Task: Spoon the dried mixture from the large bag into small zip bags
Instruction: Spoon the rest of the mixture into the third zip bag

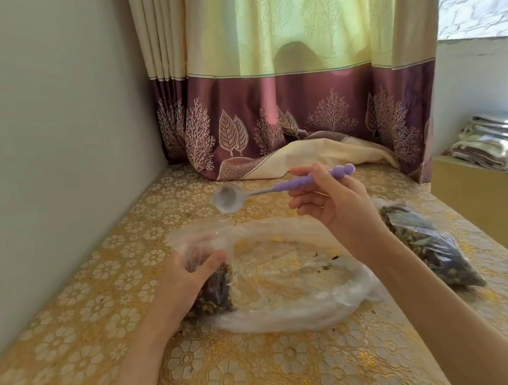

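Left hand [189, 274] grips a small zip bag [215, 288] of dried mixture, upright on the table [74, 331] — beside it the large bag [291, 281] lies nearly empty. Right hand [333, 203] pinches the purple-handled spoon [277, 187] above, bowl empty — a filled bag [429, 241] rests far right.

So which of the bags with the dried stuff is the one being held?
The small bag at the left, gripped by the left hand against the big clear bag. The other filled bag lies untouched at the right.
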`<state>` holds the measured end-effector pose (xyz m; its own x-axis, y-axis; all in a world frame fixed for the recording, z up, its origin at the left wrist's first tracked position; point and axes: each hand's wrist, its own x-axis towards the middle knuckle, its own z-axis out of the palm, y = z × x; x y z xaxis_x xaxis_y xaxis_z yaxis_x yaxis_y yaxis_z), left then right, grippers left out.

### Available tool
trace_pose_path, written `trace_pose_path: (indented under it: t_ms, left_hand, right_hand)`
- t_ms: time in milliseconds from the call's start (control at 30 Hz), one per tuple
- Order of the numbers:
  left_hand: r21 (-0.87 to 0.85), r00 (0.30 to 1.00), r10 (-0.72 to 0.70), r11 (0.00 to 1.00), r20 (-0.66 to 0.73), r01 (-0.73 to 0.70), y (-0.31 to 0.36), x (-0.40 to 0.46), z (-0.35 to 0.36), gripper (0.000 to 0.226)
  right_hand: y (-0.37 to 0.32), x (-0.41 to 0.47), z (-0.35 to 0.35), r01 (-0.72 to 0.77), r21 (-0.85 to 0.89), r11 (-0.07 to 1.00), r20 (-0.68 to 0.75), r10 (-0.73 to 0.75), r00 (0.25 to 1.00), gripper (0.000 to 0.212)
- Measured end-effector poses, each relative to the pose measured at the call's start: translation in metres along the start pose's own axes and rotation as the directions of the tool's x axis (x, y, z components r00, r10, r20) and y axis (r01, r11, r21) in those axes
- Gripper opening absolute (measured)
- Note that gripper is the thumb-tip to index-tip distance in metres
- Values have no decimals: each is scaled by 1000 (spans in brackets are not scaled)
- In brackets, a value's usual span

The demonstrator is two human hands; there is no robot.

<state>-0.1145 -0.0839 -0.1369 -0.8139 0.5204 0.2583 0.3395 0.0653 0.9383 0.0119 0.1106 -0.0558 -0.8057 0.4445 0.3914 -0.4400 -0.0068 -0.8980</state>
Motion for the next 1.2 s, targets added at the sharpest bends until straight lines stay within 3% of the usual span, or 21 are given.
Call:
trace_pose_path:
  t_ms: [133,267,367,533,667,767,967,1200]
  left_hand:
    - [72,999,36,997,-29,-34,2,-1,2,26]
    - [134,997,67,989,-27,-63,4,-3,5,13]
    - [180,995,100,979,-16,-96,2,-2,7,16]
    - [221,991,129,968,-25,-120,4,-4,9,10]
    - [198,992,119,974,-35,-110,5,-5,11,11]
    - [229,993,113,968,-24,-105,3,-5,10,9]
    - [231,997,71,971,-25,-63,0,-3,10,11]
    - [265,996,72,962,-42,-59,-6,-2,10,12]
  right_hand:
    - [7,-14,-33,-49,3,999,-229,48,972,32]
    - [15,-33,-68,-104,-242,965,-402,-2,916,38]
    - [17,-44,-83,-117,-361,925,-473,-73,878,49]
    - [27,-58,-85,-183,-401,898,-483,-38,875,55]
    - [46,-71,-85,-271,-258,927,-517,105,850,52]
    - [52,-75,-91,-277,-175,945,-582,128,803,51]
    - [60,-78,-98,-229,-158,961,-679,62,731,50]
    - [65,-83,-97,-168,-330,929,-625,-82,776,46]
